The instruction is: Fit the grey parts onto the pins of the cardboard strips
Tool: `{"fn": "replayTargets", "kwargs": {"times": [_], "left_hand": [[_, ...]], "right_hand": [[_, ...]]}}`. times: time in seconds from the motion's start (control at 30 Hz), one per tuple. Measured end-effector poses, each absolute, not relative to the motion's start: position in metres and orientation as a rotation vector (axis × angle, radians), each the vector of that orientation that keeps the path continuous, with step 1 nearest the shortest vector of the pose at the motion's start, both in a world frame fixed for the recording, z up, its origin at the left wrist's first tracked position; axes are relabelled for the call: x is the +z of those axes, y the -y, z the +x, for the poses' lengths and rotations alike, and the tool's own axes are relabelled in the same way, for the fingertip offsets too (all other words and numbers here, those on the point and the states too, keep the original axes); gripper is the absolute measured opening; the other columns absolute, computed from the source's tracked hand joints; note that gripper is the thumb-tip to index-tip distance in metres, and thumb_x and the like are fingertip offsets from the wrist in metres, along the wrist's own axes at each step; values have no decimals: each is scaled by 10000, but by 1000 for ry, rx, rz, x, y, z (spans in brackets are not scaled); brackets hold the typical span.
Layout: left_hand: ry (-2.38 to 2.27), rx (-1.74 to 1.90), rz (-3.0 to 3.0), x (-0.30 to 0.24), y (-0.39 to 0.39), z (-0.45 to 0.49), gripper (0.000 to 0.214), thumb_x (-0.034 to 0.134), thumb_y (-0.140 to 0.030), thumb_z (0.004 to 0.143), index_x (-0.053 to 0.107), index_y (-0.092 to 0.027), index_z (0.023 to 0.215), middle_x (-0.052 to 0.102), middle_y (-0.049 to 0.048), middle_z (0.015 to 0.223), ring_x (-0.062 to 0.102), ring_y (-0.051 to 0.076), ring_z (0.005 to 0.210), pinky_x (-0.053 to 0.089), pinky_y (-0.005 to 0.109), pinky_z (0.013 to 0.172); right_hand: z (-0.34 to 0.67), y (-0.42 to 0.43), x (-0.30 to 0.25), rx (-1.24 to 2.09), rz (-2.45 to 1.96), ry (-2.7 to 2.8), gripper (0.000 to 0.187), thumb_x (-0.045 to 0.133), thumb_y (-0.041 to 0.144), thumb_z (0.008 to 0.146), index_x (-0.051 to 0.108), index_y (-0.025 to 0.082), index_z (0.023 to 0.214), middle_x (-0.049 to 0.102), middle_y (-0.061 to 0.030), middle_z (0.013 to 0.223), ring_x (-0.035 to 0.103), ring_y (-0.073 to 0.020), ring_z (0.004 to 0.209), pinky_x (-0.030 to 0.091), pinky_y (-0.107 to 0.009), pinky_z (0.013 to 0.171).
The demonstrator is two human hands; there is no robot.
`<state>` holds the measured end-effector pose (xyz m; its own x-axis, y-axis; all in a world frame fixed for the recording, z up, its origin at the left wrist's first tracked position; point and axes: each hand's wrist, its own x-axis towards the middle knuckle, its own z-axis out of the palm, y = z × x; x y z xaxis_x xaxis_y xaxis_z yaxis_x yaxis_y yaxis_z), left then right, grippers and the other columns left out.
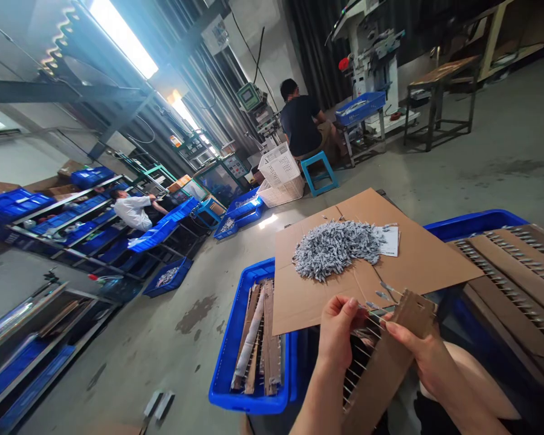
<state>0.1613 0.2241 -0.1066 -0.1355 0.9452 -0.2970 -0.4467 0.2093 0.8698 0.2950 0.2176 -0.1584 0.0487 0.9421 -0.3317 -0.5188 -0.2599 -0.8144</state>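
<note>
My right hand (419,353) is wrapped round a long cardboard strip (378,383), thumb lying on its face. Thin pins stick out in a row from the strip's left edge, and a few near the top carry small grey tips (382,295). My left hand (338,331) is closed in a pinch at the pin ends, on what looks like one small grey tip, mostly hidden by the fingers. Beyond both hands, a heap of small grey pieces (333,249) lies on a flat cardboard sheet (294,308), beside a white paper (391,240).
A blue crate (226,362) of cardboard strips stands left of the sheet. More pin-lined strips (503,266) lie over a blue bin (480,221) at right. One person (301,121) sits near machines; another (133,210) is by the shelves. A blue stool (318,172) stands on the floor.
</note>
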Motion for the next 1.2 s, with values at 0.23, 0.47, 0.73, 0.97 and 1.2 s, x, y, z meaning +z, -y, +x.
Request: {"fn": "replayTargets", "kwargs": {"times": [0.23,0.47,0.73,0.97,1.2], "left_hand": [[-1112,1261,633,-104,-222,164,409,833,-430,610,549,-147,690,666,37,627,599,129,548,448,227,555],[-1157,1321,608,-106,-224,163,395,827,-420,623,557,-140,694,663,31,649,609,120,602,454,215,611],[-1147,1287,641,-106,-224,161,415,826,-450,613,553,-144,676,664,43,641,583,120,578,458,234,619],[-1157,1226,692,-104,-224,163,415,833,-443,603,558,-140,670,644,34,606,571,120,556,453,235,611],[-1144,1137,730,-105,-226,156,430,798,-490,634,566,-140,726,642,28,642,564,118,563,435,227,580]], "right_hand": [[297,-219,-157,1518,-1083,619,211,821,360,581,737,213,707,758,-28,671,674,-258,654,539,-348,617],[297,-217,-154,1508,-1110,599,201,818,355,570,735,216,690,757,-33,673,676,-263,657,539,-351,619],[297,-219,-153,1483,-1115,617,215,819,364,552,731,210,674,750,-33,662,669,-263,659,535,-356,625],[293,-217,-148,1464,-1116,650,185,776,379,605,723,219,682,746,-24,638,670,-258,623,527,-358,614],[293,-218,-154,1553,-1063,626,232,802,397,590,751,212,720,776,-44,701,697,-287,690,547,-383,647]]}}
